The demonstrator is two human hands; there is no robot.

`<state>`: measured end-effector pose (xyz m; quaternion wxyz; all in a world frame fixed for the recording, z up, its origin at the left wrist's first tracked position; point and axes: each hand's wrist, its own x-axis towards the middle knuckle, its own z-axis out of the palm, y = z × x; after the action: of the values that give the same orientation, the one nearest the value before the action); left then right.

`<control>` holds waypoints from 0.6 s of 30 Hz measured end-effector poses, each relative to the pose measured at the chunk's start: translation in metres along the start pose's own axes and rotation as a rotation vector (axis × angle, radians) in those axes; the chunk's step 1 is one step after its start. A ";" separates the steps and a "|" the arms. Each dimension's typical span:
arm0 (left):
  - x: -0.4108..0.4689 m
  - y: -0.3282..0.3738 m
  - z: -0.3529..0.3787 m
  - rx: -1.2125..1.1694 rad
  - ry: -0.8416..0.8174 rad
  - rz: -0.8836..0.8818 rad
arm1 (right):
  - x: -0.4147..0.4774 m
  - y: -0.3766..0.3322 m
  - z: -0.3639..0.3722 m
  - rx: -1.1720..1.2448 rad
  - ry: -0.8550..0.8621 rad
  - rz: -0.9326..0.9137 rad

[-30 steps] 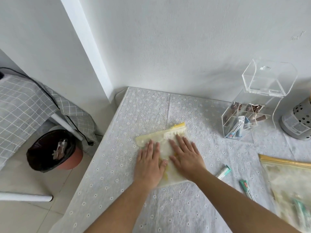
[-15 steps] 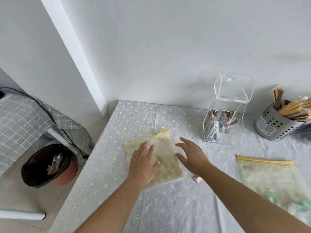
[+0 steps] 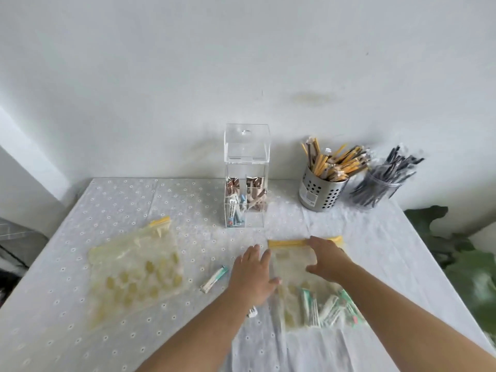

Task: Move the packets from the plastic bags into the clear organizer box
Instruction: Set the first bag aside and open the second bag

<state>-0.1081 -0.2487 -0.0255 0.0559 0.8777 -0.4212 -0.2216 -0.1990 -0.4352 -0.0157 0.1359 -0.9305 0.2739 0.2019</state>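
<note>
A clear organizer box [image 3: 246,181] stands near the wall with its lid up; brown and white-blue packets fill its upper compartments. A flat yellowish zip bag [image 3: 135,272] lies at the left. A second zip bag [image 3: 308,288] with green-and-white packets in its lower part lies at the right. My left hand [image 3: 253,275] rests on that bag's left edge, fingers spread. My right hand [image 3: 326,257] lies over the bag just below its yellow zip strip. One loose green-tipped packet [image 3: 214,279] lies between the two bags. Another packet's end [image 3: 252,313] peeks out under my left wrist.
A perforated metal cup [image 3: 320,191] of yellow sticks and a clear cup [image 3: 375,187] of dark sticks stand at the back right. Green leaves [image 3: 467,269] hang past the table's right edge. The white wall runs right behind the box.
Both hands left the left bag and moved right onto the bag with the packets. The view swung right, so the bin and grey cloth at the left are out of sight.
</note>
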 end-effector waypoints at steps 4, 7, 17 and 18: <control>0.009 0.026 0.029 -0.009 -0.069 -0.012 | 0.009 0.022 0.005 -0.046 -0.025 -0.054; 0.004 0.035 0.042 -0.005 -0.042 -0.039 | 0.014 0.033 0.005 -0.088 0.024 -0.078; -0.007 0.060 0.002 -0.352 0.438 -0.062 | -0.016 0.035 -0.065 0.251 0.236 -0.095; -0.007 0.062 -0.010 -0.320 0.557 -0.056 | -0.025 0.033 -0.076 0.306 0.255 -0.101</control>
<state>-0.1518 -0.2837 0.0031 0.3001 0.8960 -0.3252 -0.0377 -0.2138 -0.4780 0.0584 0.2500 -0.9296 0.2692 0.0312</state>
